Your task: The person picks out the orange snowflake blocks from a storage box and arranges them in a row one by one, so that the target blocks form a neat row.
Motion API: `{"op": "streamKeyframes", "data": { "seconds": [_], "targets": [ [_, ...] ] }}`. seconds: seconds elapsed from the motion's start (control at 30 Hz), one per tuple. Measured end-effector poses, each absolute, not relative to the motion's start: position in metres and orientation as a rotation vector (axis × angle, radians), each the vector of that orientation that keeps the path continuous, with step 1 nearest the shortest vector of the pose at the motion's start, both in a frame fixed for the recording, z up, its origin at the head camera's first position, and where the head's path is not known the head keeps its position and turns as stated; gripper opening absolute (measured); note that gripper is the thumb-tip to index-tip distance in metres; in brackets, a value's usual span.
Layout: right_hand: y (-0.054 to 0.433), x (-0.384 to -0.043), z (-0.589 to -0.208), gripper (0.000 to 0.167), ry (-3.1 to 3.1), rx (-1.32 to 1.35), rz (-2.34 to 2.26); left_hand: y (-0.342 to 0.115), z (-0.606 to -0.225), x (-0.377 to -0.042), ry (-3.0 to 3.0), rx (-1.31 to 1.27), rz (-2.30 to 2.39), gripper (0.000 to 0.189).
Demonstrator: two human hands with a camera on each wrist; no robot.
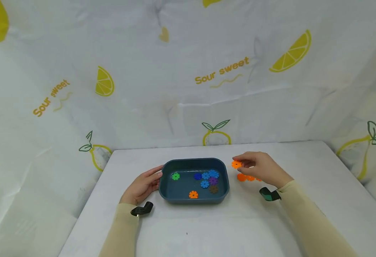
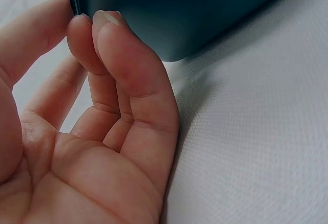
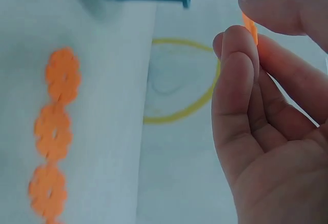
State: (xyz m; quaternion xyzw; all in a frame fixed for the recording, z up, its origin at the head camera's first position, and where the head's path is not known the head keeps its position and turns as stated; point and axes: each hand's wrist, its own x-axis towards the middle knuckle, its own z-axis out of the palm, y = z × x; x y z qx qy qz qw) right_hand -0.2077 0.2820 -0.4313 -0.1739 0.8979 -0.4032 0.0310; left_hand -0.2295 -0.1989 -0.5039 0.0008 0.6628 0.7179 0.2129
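Observation:
A dark blue-green tray (image 1: 194,200) sits on the table with several notched plastic discs in it, among them a green disc (image 1: 175,176), an orange disc (image 1: 193,194), a purple disc (image 1: 213,181) and a brown disc (image 1: 213,189). My left hand (image 1: 144,185) grips the tray's left end, fingers curled against its wall (image 2: 154,29). To the right of the tray, my right hand (image 1: 260,167) pinches another orange disc (image 1: 236,164) between thumb and fingers, above the table. Below that hand lies a row of orange discs (image 3: 53,133), edge to edge, partly hidden in the head view.
The white-covered table (image 1: 188,228) runs back to an upright white cloth (image 1: 162,117) printed with lemons and lettering. A black wrist mount (image 1: 142,209) is on the left sleeve, another mount (image 1: 269,194) on the right.

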Motion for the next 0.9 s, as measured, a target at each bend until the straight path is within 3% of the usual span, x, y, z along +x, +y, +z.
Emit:
{"op": "streamKeyframes", "data": {
  "seconds": [0.5,0.9],
  "targets": [
    [0.372,-0.186,-0.465,0.047,2.917,-0.224,-1.103,-0.200,-0.505,-0.231,1.827,-0.007,1.989,0.058],
    [0.395,-0.182,-0.481,0.048,2.947,-0.134,-0.987,-0.199,-0.502,-0.229,1.821,-0.013,1.989,0.060]
  ]
}}
